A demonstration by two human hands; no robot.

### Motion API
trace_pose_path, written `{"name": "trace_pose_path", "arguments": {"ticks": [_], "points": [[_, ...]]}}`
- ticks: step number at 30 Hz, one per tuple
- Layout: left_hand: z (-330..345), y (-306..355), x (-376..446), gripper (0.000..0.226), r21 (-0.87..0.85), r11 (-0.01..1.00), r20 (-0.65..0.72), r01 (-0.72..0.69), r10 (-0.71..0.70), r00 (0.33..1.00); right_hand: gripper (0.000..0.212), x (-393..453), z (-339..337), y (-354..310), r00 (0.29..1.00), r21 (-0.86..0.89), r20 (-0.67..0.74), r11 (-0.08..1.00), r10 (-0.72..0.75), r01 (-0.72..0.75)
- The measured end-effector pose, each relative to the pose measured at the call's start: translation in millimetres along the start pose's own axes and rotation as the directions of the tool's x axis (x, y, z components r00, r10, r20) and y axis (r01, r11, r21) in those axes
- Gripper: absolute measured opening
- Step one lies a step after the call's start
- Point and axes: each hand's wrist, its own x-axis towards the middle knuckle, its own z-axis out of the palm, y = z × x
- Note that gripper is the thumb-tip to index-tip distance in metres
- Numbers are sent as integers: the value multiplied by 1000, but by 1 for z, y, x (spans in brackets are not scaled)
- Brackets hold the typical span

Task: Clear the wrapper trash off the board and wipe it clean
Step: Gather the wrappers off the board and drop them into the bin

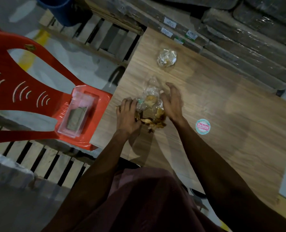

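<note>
A pile of crumpled clear wrappers and brown scraps (151, 106) lies on the wooden board (222, 114) near its left edge. My left hand (127, 114) presses against the pile's left side with its fingers curled into it. My right hand (171, 102) cups the pile's right side, fingers together and slightly bent. A second balled clear wrapper (166, 59) sits farther back on the board, apart from both hands. A round pink and teal sticker or lid (203, 126) lies to the right of my right wrist.
A red plastic chair (30, 97) stands left of the board, with a clear plastic tray (78, 114) holding a grey cloth or sponge (76, 119) on its seat. Wrapped stacks of boards (239, 39) line the back. A wooden pallet (103, 37) and a blue bucket (63, 10) lie beyond.
</note>
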Motion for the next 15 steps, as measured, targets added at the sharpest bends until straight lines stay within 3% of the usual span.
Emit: {"name": "trace_pose_path", "arguments": {"ticks": [3,5,8,11,15], "points": [[2,3,0,121,-130,991,92,15,-3,996,49,-17,25,16,989,82,135,995,-59,48],[3,5,-3,139,-226,973,104,45,-21,994,44,-29,38,22,987,130,97,984,-131,118],[5,5,-10,153,-311,950,67,35,-15,998,45,-43,46,24,995,184,63,981,-72,60],[11,-3,-11,147,-287,951,-11,-118,120,993,48,-46,44,22,992,179,107,982,-74,54],[11,-3,-6,132,-101,977,118,-189,201,972,71,-39,31,14,978,203,203,979,-56,14]]}}
